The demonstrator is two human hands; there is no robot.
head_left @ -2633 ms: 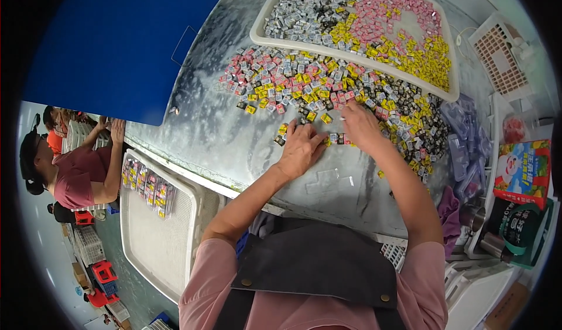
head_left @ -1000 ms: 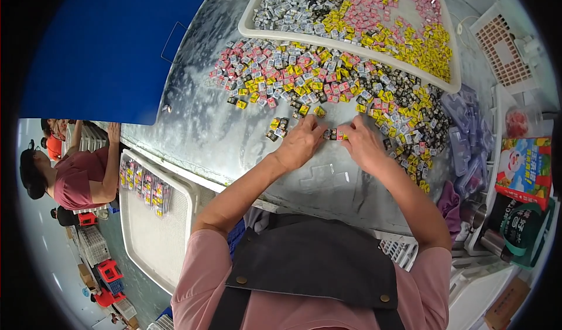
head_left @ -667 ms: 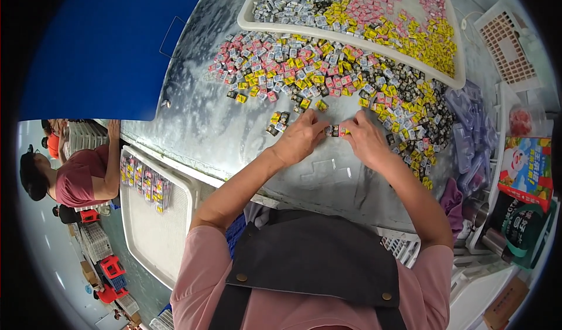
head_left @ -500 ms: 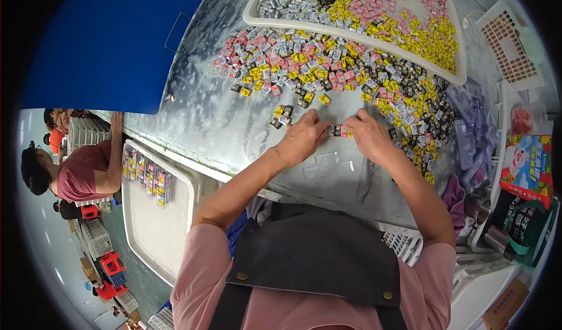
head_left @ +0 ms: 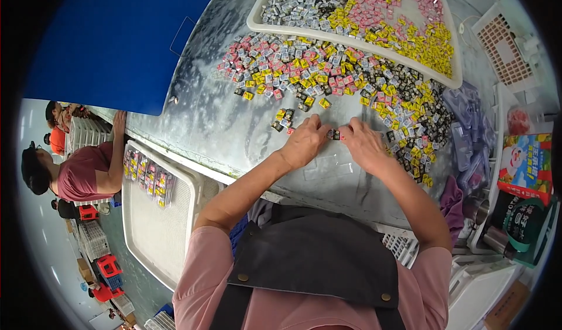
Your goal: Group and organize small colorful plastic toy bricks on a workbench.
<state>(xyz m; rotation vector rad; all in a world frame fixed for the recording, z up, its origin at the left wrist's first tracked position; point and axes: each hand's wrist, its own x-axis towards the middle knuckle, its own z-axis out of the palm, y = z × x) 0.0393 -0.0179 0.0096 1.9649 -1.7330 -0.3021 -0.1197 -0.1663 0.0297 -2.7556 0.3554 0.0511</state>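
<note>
The left hand (head_left: 304, 143) and right hand (head_left: 364, 145) are meeting fingertip to fingertip, pinching a small dark candy (head_left: 335, 134) between them over clear plastic sleeves (head_left: 328, 167). Just beyond the fingers, loose candies (head_left: 328, 78) are spreading; farther off, a white tray (head_left: 257, 20) is holding more.

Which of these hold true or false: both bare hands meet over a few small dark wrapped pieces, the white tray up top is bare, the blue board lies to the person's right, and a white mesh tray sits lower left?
1. Left hand and right hand meet at small dark wrapped pieces. True.
2. The white plastic tray is bare. False: it holds grey, pink and yellow pieces.
3. The flat blue board lies to the person's right. False: it is on the left.
4. A white mesh tray sits lower left. True.
</note>
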